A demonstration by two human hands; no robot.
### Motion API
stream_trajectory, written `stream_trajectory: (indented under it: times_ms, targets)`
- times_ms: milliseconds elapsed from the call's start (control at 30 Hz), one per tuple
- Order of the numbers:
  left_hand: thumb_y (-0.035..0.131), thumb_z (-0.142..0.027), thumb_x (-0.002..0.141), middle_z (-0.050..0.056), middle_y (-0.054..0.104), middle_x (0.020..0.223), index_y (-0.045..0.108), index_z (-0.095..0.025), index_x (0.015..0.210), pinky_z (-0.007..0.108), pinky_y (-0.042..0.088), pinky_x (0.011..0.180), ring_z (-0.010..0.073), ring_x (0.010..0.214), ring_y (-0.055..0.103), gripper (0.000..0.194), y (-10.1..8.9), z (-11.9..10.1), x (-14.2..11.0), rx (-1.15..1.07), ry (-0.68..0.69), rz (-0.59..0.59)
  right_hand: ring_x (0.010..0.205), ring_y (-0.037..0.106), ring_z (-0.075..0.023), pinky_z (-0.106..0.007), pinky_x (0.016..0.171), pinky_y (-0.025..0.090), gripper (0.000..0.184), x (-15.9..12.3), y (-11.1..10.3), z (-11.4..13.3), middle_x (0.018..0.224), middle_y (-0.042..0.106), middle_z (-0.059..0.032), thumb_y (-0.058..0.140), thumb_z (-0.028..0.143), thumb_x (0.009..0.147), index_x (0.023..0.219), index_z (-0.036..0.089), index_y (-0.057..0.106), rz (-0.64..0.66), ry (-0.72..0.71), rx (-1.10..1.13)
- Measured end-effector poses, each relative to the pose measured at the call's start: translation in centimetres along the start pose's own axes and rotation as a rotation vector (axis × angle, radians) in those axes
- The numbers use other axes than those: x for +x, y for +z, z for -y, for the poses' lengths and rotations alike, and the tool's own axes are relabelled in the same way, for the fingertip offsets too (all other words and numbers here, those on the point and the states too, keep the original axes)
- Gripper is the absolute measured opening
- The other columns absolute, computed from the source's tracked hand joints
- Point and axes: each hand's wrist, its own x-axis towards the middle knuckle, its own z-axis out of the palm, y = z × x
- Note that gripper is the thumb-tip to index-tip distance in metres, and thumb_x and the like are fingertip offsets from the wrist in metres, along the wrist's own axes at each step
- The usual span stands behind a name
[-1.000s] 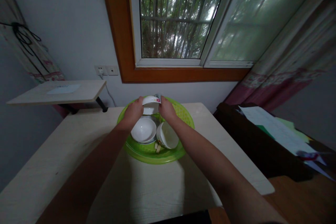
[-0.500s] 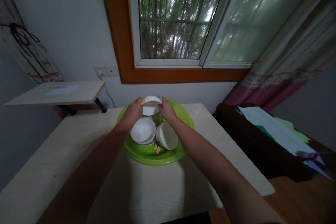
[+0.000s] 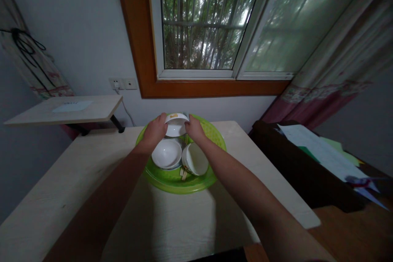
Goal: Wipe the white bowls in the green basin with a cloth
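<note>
While left hand [image 3: 156,130] and right hand [image 3: 194,127] pinched opposite sides of white bowl [image 3: 176,125], fingertips partly hidden, bowl hung tilted at far part of green basin [image 3: 184,188]. Nearer, inside rim: upright bowl [image 3: 166,153] left, tipped bowl [image 3: 197,159] right, pale sticks [image 3: 184,175] beside it. Basin's far edge sat near wall [image 3: 208,105]; table [image 3: 184,221] reached wider leftward, under raised shelf [image 3: 101,108], narrower rightward to side edge.
</note>
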Motion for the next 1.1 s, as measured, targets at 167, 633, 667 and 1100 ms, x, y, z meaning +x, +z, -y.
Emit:
stream_trajectory:
  times_ms: [167,633,667,1100]
  targets:
    - [0.039,-0.021,0.101,0.017,0.073,0.117,0.053,-0.018,0.13,0.033,0.051,0.091,0.0251,0.108,0.071,0.032,-0.3,-0.1,0.3,-0.039,-0.054,0.08,0.107,0.069,-0.0258,-0.033,0.095,0.053,0.033,0.3,0.2,-0.3,0.113,0.075,-0.012,0.048,0.015,0.093,0.121,0.016,0.064,0.005,0.018,0.012]
    - [0.035,-0.012,0.1,0.018,0.069,0.122,0.052,-0.015,0.132,0.036,0.051,0.095,0.0266,0.107,0.069,0.037,-0.1,-0.5,-0.5,0.135,0.094,0.04,0.103,0.07,-0.0266,-0.032,0.089,0.052,0.039,-0.9,-0.7,1.0,0.124,0.071,-0.0168,0.051,0.008,0.089,0.127,0.016,0.057,-0.002,-0.154,-0.204]
    - [0.035,-0.013,0.1,0.017,0.069,0.122,0.052,-0.015,0.132,0.036,0.051,0.094,0.0264,0.106,0.07,0.037,-0.2,-0.5,-0.5,0.138,0.094,0.035,0.103,0.07,-0.0267,-0.032,0.09,0.052,0.038,-0.9,-0.7,1.0,0.123,0.071,-0.017,0.05,0.007,0.089,0.126,0.016,0.058,-0.004,-0.152,-0.196]
    - [0.038,-0.025,0.104,0.017,0.074,0.115,0.054,-0.016,0.127,0.033,0.05,0.089,0.0255,0.106,0.071,0.03,0.1,0.1,0.4,0.016,-0.061,0.064,0.109,0.069,-0.0271,-0.032,0.092,0.052,0.031,0.1,-0.1,0.3,0.117,0.074,-0.014,0.048,0.02,0.098,0.125,0.015,0.062,0.028,0.06,-0.028]
